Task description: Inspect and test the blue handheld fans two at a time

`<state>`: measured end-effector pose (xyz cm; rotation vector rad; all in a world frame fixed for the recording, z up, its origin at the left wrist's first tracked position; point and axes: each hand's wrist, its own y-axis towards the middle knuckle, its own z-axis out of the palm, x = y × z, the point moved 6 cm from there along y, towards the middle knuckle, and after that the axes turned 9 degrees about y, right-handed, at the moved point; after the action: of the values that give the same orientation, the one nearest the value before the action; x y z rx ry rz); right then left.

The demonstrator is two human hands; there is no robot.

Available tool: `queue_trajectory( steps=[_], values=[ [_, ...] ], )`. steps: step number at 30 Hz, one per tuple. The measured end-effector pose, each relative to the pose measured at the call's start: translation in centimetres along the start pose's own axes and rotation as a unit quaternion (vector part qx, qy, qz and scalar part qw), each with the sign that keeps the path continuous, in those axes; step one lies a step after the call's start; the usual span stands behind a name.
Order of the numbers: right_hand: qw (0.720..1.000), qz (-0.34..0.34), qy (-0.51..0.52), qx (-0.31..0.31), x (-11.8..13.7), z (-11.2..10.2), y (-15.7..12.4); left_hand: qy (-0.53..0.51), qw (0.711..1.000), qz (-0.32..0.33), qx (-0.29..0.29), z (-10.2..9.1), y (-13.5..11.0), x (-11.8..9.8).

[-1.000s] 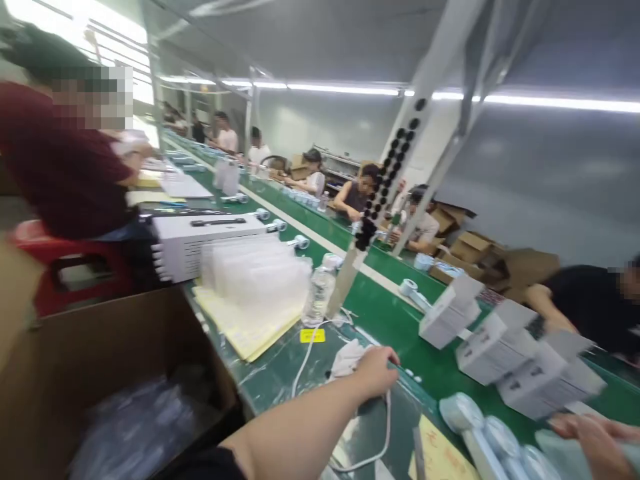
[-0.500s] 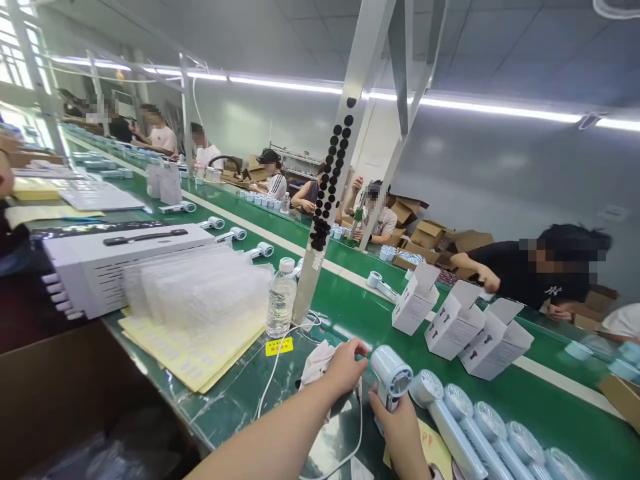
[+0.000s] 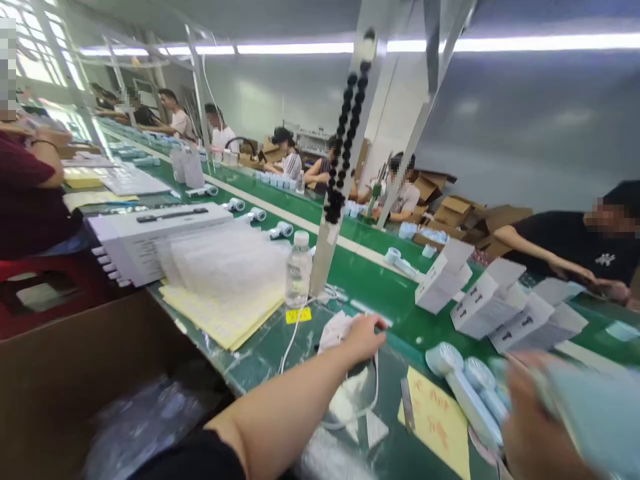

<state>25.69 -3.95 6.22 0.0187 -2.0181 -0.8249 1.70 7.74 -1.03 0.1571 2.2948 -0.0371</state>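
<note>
My right hand, smeared by motion, is at the lower right and wrapped round a light blue handheld fan, itself badly blurred. Beside it lies a row of wrapped light blue handheld fans, partly covered by the hand. My left hand is low over the bench with its fingers curled, right by a crumpled white cloth. Whatever its fingers may hold is hidden. A white cable runs down from under that hand. Handwritten yellow paper lies between my hands with a grey strip on it.
White boxes with raised flaps stand on the green belt. A water bottle stands by a metal post. Plastic sleeves lie to the left, above a large carton. Co-workers sit across the belt.
My right hand has swung right with the fan, away from my left hand, uncovering the yellow paper. My left hand stays by the cloth. The view has shifted left and down.
</note>
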Motion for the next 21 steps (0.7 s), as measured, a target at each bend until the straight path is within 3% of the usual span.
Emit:
queue_trajectory(
  steps=[4,8,10,16,21],
  values=[
    [0.997,0.069,-0.019,-0.025,-0.5,3.4,-1.7,0.006,1.0,0.006,-0.005,0.0,0.0,-0.2],
    [0.98,0.148,0.058,0.118,-0.6,9.9,-3.0,0.006,1.0,0.012,-0.018,0.3,0.2,0.0],
    [0.97,0.168,0.102,0.145,-0.6,11.6,-3.2,-0.004,1.0,0.01,-0.026,0.5,0.4,0.3],
    [0.957,0.187,0.151,0.161,-1.1,12.3,-2.9,-0.075,0.991,0.028,-0.103,-0.3,0.3,0.3],
    [0.954,0.18,0.126,0.203,-1.4,12.4,-2.8,-0.078,0.97,0.109,-0.204,-3.6,-3.3,-3.6]
  ],
)
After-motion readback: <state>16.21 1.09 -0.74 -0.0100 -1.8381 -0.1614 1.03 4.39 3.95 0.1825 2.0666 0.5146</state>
